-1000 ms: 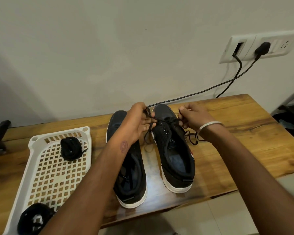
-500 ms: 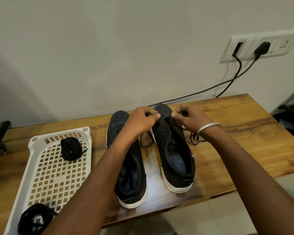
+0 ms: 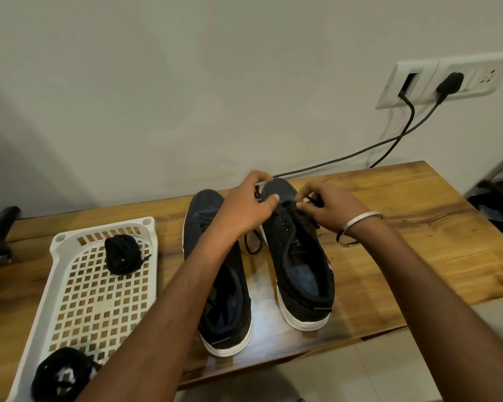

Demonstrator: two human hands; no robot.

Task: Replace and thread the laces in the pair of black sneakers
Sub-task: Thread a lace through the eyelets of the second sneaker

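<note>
Two black sneakers with white soles stand side by side on the wooden table, toes to the wall. Over the toe end of the right sneaker point(image 3: 299, 265) both hands work a black lace point(image 3: 251, 245). My left hand point(image 3: 249, 210) pinches one lace end, and a loop of lace hangs below it between the shoes. My right hand point(image 3: 327, 208), with a metal bangle on its wrist, pinches the other end near the front eyelets. The left sneaker point(image 3: 224, 303) lies partly under my left forearm; its eyelet area is mostly hidden.
A white perforated plastic tray point(image 3: 70, 303) sits at the left, holding a coiled black lace bundle point(image 3: 122, 255) at its far end and another bundle point(image 3: 60, 375) at its near corner. Black cables point(image 3: 360, 153) run from a wall socket point(image 3: 445, 82) behind the table.
Both hands drew together from the sides of the right sneaker to its toe end. The stretched lace between them went slack, and the loop beside the shoe now hangs lower.
</note>
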